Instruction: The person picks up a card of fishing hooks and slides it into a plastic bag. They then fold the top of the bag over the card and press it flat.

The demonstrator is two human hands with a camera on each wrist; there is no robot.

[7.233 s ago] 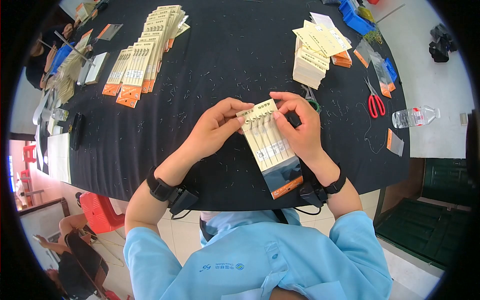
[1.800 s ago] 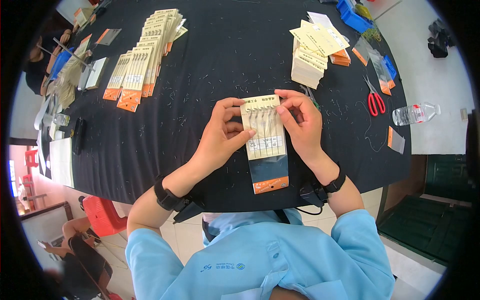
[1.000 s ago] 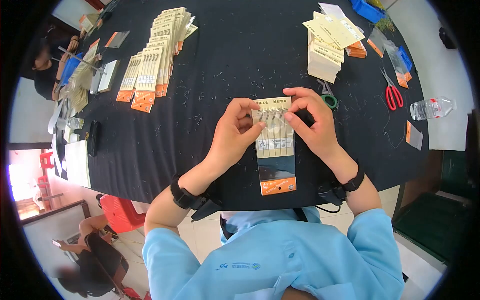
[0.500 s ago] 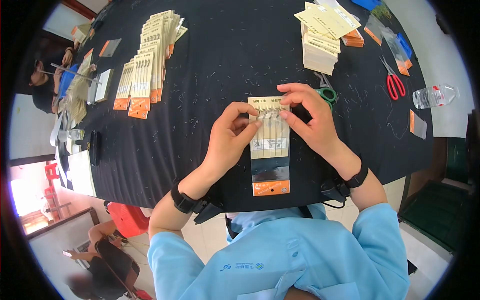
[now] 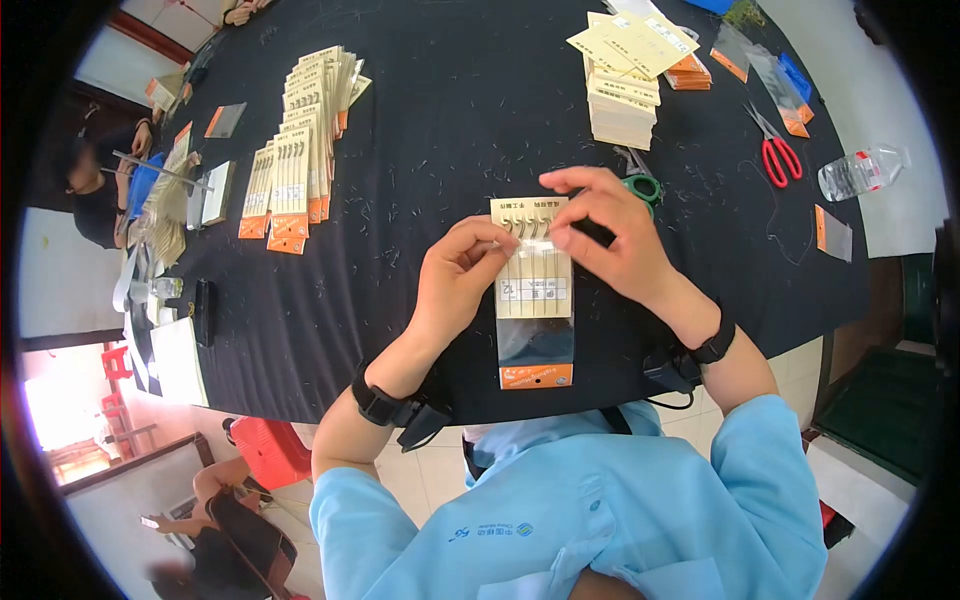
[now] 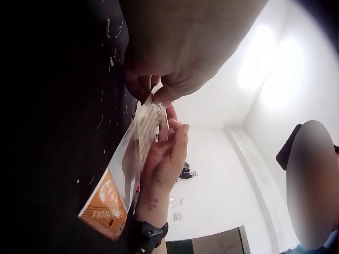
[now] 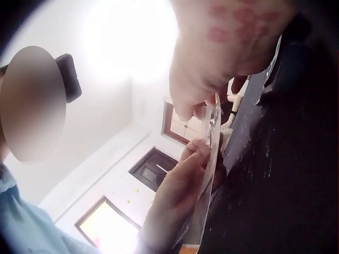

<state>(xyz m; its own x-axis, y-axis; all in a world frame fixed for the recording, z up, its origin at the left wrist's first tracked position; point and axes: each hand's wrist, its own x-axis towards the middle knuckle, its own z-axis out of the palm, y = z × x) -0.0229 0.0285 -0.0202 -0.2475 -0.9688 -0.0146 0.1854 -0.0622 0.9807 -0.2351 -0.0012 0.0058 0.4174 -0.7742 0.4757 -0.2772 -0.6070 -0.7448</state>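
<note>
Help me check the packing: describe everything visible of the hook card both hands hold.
The card is cream, long and narrow, with a row of hooks near its top and a printed band midway. Its lower part sits in a clear sleeve with an orange end. Over the black table, the left hand and right hand pinch its sides.

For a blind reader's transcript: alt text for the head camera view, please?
A person's left hand and right hand pinch a hook card in a clear orange-ended sleeve over a black table. Packed cards lie at left, a card stack and red scissors at right.
</note>
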